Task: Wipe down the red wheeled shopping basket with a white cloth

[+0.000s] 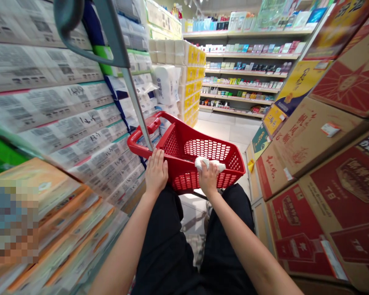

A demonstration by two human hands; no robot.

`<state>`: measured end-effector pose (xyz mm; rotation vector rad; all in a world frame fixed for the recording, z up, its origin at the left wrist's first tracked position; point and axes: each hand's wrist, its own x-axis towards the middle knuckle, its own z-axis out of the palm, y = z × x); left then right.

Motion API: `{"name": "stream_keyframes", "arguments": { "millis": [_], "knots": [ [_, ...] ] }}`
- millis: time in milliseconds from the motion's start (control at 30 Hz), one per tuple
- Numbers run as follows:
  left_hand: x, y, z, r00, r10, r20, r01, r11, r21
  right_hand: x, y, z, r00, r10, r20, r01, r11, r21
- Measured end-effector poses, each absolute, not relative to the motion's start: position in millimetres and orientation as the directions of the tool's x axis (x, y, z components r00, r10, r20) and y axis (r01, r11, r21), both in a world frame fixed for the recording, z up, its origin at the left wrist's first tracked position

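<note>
Cloth of crumpled white fabric (220, 166) is bunched under my right hand (208, 175), whose fingers curl over it and hold it against the near rim of a red plastic shopping basket with perforated walls (178, 167). White shows on both sides of my fingers; whether my palm closes fully round the cloth, I cannot tell.

My left hand (156, 173) holds no cloth. It lies nearly flat on the same near rim, its fingers straight and close together, pointing away from me, just beside the foot of a slim silver metal pole (139, 107). The pole slants up to a looped dark grey plastic handle (120, 37) at the upper left.

The basket stands in front of my knees, in dark trousers (160, 237), over a floor of pale tiles (233, 130). To my left rise stacked white printed packs with handwritten numbers (80, 119), with orange-and-cream wrapped packs (76, 229) nearer me. To my right are piled red-and-brown cardboard cartons (322, 196). Beyond the basket, yellow-and-white bundles of paper rolls (194, 76) stand near long pale shelves of small boxes and bottles (242, 54).
</note>
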<state>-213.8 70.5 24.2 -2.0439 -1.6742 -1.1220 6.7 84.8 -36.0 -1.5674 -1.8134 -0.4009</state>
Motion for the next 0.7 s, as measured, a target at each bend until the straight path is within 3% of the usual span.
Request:
{"name": "stream_keyframes", "arguments": {
  "millis": [167,300,700],
  "knots": [
    [-214,69,25,0.029,0.72,0.694,0.923,-0.286,0.259,-94,96,4,-0.109,0.755,0.647,0.885,0.37,-0.283],
    [-215,68,27,0.036,0.737,0.675,0.932,-0.269,0.243,-118,100,13,-0.112,0.754,0.648,0.856,0.404,-0.323],
    [-213,69,26,0.02,0.719,0.695,0.919,-0.287,0.27,56,89,-55,-0.156,0.688,0.709,0.952,0.295,-0.077]
  ]
}}
